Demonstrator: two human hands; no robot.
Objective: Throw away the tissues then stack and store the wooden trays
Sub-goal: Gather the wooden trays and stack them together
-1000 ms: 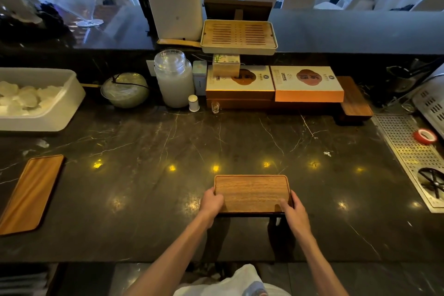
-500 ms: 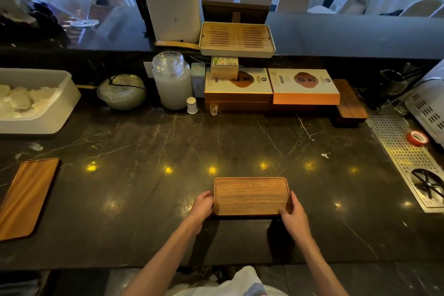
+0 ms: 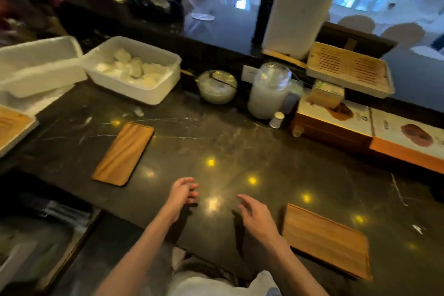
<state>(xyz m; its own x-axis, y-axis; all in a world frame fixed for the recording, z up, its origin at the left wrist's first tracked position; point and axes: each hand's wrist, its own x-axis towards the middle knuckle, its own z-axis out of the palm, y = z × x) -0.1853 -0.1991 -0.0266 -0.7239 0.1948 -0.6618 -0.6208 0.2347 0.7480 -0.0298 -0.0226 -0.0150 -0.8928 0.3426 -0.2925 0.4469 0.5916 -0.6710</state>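
A wooden tray (image 3: 326, 239) lies flat near the front edge of the dark marble counter (image 3: 240, 142), to the right of my hands. A second, lighter wooden tray (image 3: 123, 153) lies on the counter to the left. My right hand (image 3: 255, 217) hovers just left of the near tray, fingers spread and empty. Further left, my left hand (image 3: 181, 193) is also empty, its fingers loosely curled. Both hands are off the trays. A white bin (image 3: 134, 69) holding crumpled white tissues stands at the back left.
Another white bin (image 3: 36, 65) and a slatted tray corner (image 3: 12, 127) sit far left. At the back stand a green bowl (image 3: 217, 86), a glass jar (image 3: 270, 91), orange boxes (image 3: 374, 134) and a slatted tea tray (image 3: 348, 69). Tissue scraps (image 3: 134, 112) lie near the bin.
Both hands have let go of the near tray and moved left of it. The view has swung left, bringing the left tray and the white bins toward the middle.
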